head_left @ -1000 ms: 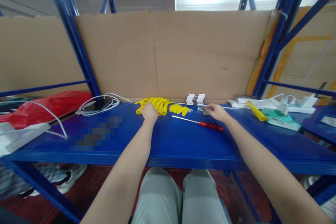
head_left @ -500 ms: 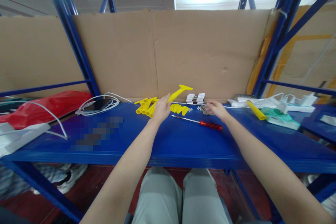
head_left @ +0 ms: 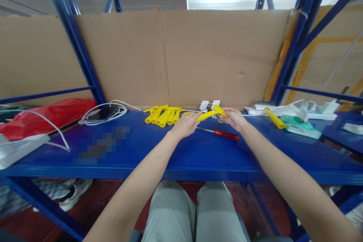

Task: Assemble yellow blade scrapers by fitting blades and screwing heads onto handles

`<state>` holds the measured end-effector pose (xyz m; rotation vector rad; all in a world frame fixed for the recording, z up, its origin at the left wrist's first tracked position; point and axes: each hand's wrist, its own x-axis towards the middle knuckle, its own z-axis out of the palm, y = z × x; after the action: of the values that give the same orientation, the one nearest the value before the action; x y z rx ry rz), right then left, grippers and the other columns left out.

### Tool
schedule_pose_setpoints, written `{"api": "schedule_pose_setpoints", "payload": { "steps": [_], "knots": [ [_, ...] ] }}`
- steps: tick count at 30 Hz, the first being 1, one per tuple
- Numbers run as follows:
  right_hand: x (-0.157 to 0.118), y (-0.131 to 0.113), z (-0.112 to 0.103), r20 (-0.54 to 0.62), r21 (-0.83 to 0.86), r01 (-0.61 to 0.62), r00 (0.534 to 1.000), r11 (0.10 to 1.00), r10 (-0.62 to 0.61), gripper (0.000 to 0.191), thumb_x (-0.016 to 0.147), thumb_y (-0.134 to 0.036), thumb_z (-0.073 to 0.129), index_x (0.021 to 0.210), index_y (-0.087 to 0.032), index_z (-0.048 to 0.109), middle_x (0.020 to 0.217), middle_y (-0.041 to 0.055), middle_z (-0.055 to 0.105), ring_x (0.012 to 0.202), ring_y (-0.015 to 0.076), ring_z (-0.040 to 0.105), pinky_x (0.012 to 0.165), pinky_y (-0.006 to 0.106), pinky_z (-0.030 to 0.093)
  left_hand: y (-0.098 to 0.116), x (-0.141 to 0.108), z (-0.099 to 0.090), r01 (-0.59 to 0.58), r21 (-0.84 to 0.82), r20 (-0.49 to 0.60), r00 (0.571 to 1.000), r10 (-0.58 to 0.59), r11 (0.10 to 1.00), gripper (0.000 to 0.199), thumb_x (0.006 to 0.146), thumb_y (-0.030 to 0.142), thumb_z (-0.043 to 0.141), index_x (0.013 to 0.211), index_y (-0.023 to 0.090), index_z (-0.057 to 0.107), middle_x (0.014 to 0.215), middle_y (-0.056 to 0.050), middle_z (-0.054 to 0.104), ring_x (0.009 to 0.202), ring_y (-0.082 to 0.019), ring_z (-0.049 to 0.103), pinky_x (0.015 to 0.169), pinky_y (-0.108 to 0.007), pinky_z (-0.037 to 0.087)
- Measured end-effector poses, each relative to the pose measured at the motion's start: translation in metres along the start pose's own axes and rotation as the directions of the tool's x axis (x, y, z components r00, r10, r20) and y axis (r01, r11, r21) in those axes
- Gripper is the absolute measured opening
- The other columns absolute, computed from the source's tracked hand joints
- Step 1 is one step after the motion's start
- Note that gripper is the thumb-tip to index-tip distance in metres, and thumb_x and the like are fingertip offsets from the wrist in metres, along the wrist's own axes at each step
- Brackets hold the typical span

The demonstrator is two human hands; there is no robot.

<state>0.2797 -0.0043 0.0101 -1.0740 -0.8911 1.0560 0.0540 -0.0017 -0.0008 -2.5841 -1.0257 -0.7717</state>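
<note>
My left hand is closed round the handle of a yellow plastic piece, whose wider head points to the right. At that head is my right hand, its fingers closed; whatever small item it may pinch is too small to make out. Several yellow tubes with flared ends lie side by side left of my hands. A screwdriver with a red handle rests just in front of my right hand. Behind the held piece stands a stack of white pieces with dark bands.
The blue table carries a coiled white cable and a red bag on the left. Another yellow tube and a green-and-white packet lie at the right. Cardboard walls the back.
My left hand has carried the yellow piece to the right and lower, turning it flatter. Its head now meets my right hand. The row of tubes shows more fully.
</note>
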Motion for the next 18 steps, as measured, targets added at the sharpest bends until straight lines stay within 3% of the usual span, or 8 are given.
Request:
{"api": "schedule_pose_setpoints", "payload": {
  "steps": [5,13,16,18],
  "knots": [
    [-0.01,0.0,0.009,0.119,-0.079,-0.007,0.993,0.997,0.017,0.019,0.083,0.002,0.048,0.087,-0.016,0.052,0.065,0.002,0.066,0.052,0.0099,0.062,0.057,0.022,0.055,0.007,0.0,-0.008,0.065,0.101,0.079,0.994,-0.073,0.993,0.05,0.09,0.015,0.044,0.14,0.018,0.043,0.124,-0.012,0.063,0.116,-0.025,0.058,0.097,-0.039,0.045],
    [-0.021,0.005,0.019,0.361,-0.273,0.053,0.931,0.96,0.051,0.021,0.079,-0.006,0.057,0.096,-0.017,0.06,0.086,0.0041,0.071,0.067,0.0116,0.066,0.064,0.024,0.054,0.016,-0.002,-0.011,0.075,0.055,0.202,0.976,-0.084,0.996,0.05,0.091,0.016,0.043,0.141,0.026,0.043,0.13,-0.009,0.059,0.117,-0.024,0.057,0.095,-0.036,0.047],
    [-0.017,0.002,0.014,0.348,-0.407,0.122,0.937,0.905,0.03,0.021,0.079,-0.01,0.057,0.098,-0.016,0.063,0.095,0.0073,0.072,0.075,0.013,0.067,0.068,0.025,0.053,0.011,-0.002,-0.012,0.089,0.039,0.203,0.975,-0.095,0.995,0.047,0.092,0.017,0.041,0.138,0.026,0.047,0.128,-0.009,0.059,0.116,-0.024,0.058,0.097,-0.037,0.046],
    [-0.009,-0.001,0.005,0.257,-0.584,0.189,0.965,0.789,-0.04,0.023,0.08,-0.012,0.057,0.101,-0.015,0.065,0.099,0.0098,0.072,0.079,0.0158,0.067,0.07,0.027,0.053,0.007,-0.002,-0.014,0.119,0.033,0.204,0.971,-0.123,0.992,0.048,0.09,0.015,0.042,0.138,0.024,0.048,0.129,-0.01,0.059,0.118,-0.024,0.057,0.099,-0.037,0.044]
  ]
}}
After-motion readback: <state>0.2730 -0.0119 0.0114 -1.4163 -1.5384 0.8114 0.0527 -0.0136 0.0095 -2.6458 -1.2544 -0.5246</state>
